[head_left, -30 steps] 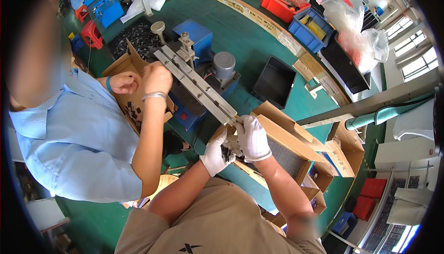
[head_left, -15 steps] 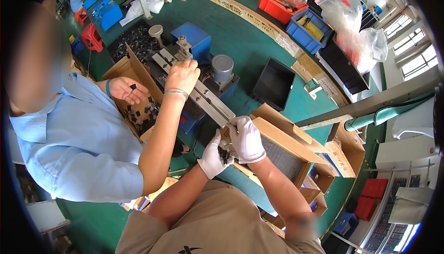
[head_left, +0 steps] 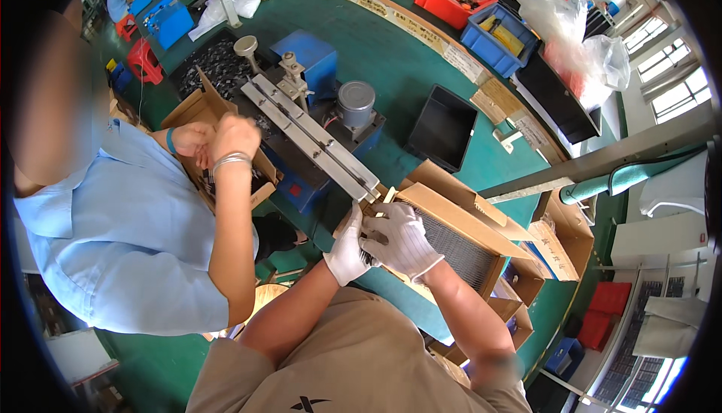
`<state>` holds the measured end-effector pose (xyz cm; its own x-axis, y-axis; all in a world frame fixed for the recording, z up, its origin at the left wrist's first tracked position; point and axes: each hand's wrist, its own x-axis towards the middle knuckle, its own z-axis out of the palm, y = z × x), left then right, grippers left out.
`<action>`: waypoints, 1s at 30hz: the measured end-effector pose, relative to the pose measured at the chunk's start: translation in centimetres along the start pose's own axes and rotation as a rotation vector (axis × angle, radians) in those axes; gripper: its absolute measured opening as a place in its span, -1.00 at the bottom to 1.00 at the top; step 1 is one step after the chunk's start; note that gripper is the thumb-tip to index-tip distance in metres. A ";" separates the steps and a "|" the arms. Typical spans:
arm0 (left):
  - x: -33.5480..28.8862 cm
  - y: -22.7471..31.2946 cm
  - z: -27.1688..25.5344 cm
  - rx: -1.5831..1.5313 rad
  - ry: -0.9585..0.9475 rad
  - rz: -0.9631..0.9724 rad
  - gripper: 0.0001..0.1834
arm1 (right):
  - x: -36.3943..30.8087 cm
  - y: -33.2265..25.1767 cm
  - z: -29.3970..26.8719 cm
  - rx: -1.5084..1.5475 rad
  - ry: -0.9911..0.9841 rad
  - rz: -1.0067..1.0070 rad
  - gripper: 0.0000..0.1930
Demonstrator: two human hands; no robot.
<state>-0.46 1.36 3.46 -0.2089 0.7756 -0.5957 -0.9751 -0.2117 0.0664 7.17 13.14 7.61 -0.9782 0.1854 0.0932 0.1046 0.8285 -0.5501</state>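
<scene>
My left hand (head_left: 348, 254), in a white glove, is closed around a bunch of small black parts (head_left: 368, 258) that show at its lower edge. My right hand (head_left: 404, 239), also gloved, lies against it with curled fingers reaching into the left palm; what its fingertips pinch is hidden. Just above both hands ends a long metal track (head_left: 316, 141) with a dark slot, running up-left over a blue-based machine. A short cream-coloured strip (head_left: 386, 199) stands out beside the track's lower end, above my right fingers. At my right wrist is a cardboard box (head_left: 492, 276) packed with rows of grey-black pieces.
On my left a co-worker in a blue shirt (head_left: 143, 225) has both hands over a carton (head_left: 263, 191) of black parts. A black tray (head_left: 444, 127), a grey round canister (head_left: 356, 103) and a blue bin (head_left: 500, 41) stand farther off. A metal post (head_left: 556, 175) crosses at right.
My right hand has drawn back from the track's end down to my left hand, uncovering the cream strip. The co-worker's raised hand has moved from the track to their other hand.
</scene>
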 end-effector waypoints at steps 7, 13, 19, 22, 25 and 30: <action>0.9 0.5 -1.8 0.166 -0.252 -0.117 -0.40 | 0.8 1.3 -1.6 0.287 -0.196 0.042 -0.82; 0.9 0.4 -1.6 0.226 -0.224 -0.084 -0.43 | 1.5 1.1 -2.4 0.395 -0.209 0.193 -0.83; 0.6 0.5 -1.8 0.319 -0.169 -0.009 -0.33 | 1.6 1.2 -2.1 0.346 0.056 0.320 -0.79; 0.4 0.5 -1.3 0.382 -0.113 0.023 -0.27 | 2.1 1.7 -1.9 0.307 0.077 0.327 -0.79; 0.2 0.6 -1.3 0.378 -0.106 0.027 -0.24 | 2.9 0.8 -1.9 0.294 0.149 0.328 -0.81; 0.3 0.4 -2.2 0.382 -0.125 0.059 -0.24 | 3.4 0.9 -0.3 0.249 0.273 0.278 -0.83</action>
<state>-0.78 0.21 1.58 -0.2497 0.8402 -0.4814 -0.9138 -0.0400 0.4041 4.01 14.64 7.67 -0.8325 0.5428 0.1109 0.2775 0.5819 -0.7644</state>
